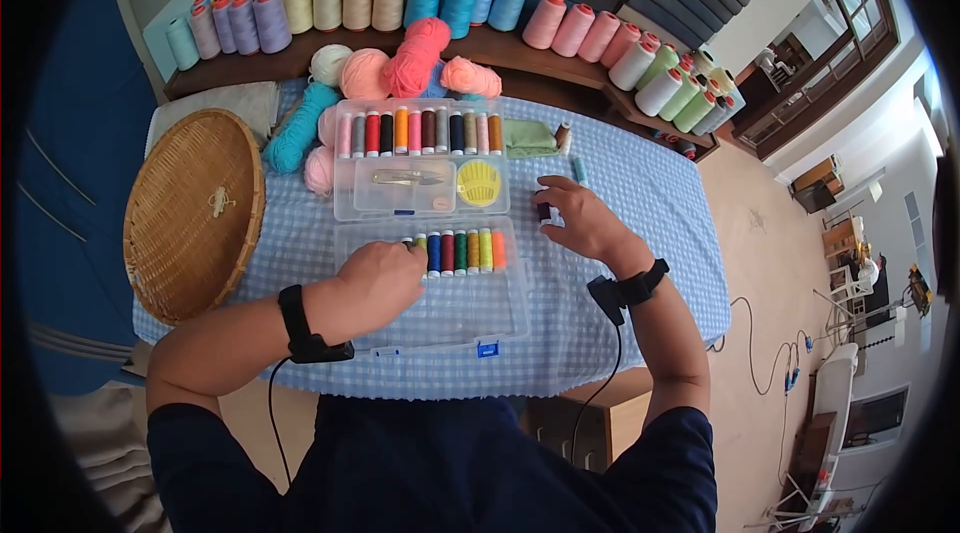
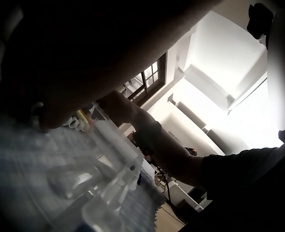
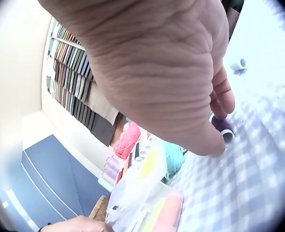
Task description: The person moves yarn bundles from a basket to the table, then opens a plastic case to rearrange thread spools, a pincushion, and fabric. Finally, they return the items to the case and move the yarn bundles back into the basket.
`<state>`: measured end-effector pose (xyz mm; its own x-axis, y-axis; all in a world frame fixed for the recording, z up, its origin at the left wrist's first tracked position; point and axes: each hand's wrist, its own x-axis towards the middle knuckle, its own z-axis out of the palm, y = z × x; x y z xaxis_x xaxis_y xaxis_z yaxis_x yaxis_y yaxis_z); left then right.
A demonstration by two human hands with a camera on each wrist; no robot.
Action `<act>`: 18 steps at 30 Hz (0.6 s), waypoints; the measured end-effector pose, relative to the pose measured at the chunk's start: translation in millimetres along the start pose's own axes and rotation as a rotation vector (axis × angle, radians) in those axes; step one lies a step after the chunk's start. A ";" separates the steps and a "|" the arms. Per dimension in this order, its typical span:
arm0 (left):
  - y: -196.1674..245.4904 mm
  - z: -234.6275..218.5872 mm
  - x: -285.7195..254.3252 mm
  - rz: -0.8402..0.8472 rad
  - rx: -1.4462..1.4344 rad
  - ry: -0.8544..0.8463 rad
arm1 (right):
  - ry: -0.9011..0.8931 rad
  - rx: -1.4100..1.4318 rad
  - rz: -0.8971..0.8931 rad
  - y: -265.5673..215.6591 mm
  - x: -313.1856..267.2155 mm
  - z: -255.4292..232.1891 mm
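My right hand [image 1: 585,220] pinches a dark purple thread spool [image 3: 223,126] between thumb and fingers, low over the checked cloth, right of a clear plastic sewing box [image 1: 515,303]. In the right wrist view the spool's white end faces the camera. My left hand [image 1: 375,283] reaches into the box's near half with curled fingers, at the left end of a row of coloured thread spools [image 1: 460,253]. Its fingertips hold a dark thread spool [image 1: 407,242], mostly hidden by the hand. The far half holds another spool row [image 1: 415,133], thread snips [image 1: 410,177] and a yellow needle disc [image 1: 479,183].
A teal spool [image 1: 579,170] and a brown spool [image 1: 563,134] stand beyond my right hand, near folded green cloth [image 1: 528,138]. At left leans a wicker basket [image 1: 190,223]. Yarn balls [image 1: 365,74] lie behind the box, and large thread cones [image 1: 357,1] line the shelf.
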<state>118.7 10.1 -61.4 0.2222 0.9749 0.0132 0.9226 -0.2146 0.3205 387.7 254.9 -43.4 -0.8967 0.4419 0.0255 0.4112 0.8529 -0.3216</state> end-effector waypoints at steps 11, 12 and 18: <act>1.3 6.2 3.7 -0.055 -0.078 0.040 | 0.014 0.109 0.038 -8.2 5.0 1.0; 0.7 6.2 2.2 -0.071 -0.106 0.048 | 0.083 0.126 0.012 -20.8 3.3 -4.3; 10.4 -18.7 -27.8 0.011 -0.099 -0.060 | 0.093 0.244 -0.345 -113.0 9.4 -11.2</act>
<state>116.2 -18.1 -40.7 0.2535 0.9666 -0.0390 0.8851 -0.2155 0.4126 334.5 165.8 3.7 -0.9517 0.1752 0.2522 0.0293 0.8695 -0.4931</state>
